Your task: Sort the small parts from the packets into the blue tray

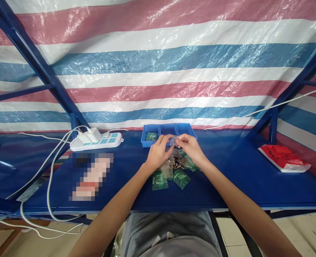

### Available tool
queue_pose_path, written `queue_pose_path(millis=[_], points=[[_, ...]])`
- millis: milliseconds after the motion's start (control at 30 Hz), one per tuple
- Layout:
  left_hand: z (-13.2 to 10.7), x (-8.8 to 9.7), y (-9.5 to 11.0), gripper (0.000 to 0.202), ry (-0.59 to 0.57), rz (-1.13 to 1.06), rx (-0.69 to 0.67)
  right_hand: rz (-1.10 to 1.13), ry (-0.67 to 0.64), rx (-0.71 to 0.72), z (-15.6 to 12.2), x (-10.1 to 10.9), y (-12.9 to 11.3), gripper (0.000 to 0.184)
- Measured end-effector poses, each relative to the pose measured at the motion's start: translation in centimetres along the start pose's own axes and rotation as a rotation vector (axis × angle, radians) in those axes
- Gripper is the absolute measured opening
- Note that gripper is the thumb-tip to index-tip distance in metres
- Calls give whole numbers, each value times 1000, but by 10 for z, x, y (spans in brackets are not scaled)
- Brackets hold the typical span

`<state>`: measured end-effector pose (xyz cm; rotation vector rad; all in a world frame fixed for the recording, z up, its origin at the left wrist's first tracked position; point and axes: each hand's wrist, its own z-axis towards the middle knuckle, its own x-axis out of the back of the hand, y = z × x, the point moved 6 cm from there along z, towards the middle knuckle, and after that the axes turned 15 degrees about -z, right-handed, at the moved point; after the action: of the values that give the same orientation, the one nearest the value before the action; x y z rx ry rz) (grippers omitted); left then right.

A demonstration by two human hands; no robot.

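While the divided tray (148, 144) holds a green packet (151, 136), loose packets (181, 179) and small parts (177, 164) lie outside, hands (158, 154) pinching a clear bag (174, 140).

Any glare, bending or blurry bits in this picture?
In the head view, glare speckles the striped sheet; same view, a patch on the blue table is pixelated; there too, the forearms look stretched toward the bottom corners, and contents of the clear bag are too small to tell.
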<state>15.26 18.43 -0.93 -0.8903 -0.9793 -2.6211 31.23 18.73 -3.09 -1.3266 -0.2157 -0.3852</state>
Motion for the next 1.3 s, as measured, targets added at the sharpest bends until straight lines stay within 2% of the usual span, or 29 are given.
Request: queue_pose_path(millis=[67,200,467,633,800,900,1033,1200,1300], points=[[0,3,3,32,22,19,-30,30,-5,-47,-2,0,-1,35],[0,6,5,26,20,48,-67,32,-6,-50,-4,1,-6,43],[0,10,4,26,59,59,-93,-33,-101,-42,-6,-4,-6,34],[2,12,4,24,68,51,-63,-158,-81,39,0,-1,-1,31],[2,9,4,18,48,9,-36,-264,-53,163,-2,0,-16,19],[1,10,2,18,84,-34,-38,-273,-39,192,-6,-2,-22,21],[1,12,1,21,105,-20,-33,-215,-13,100,-7,-3,-17,25],[1,6,3,39,-11,20,-58,-35,-19,-30,-6,-2,-8,30],[1,5,2,37,-33,63,-64,26,-35,-50,-7,-1,-9,34]])
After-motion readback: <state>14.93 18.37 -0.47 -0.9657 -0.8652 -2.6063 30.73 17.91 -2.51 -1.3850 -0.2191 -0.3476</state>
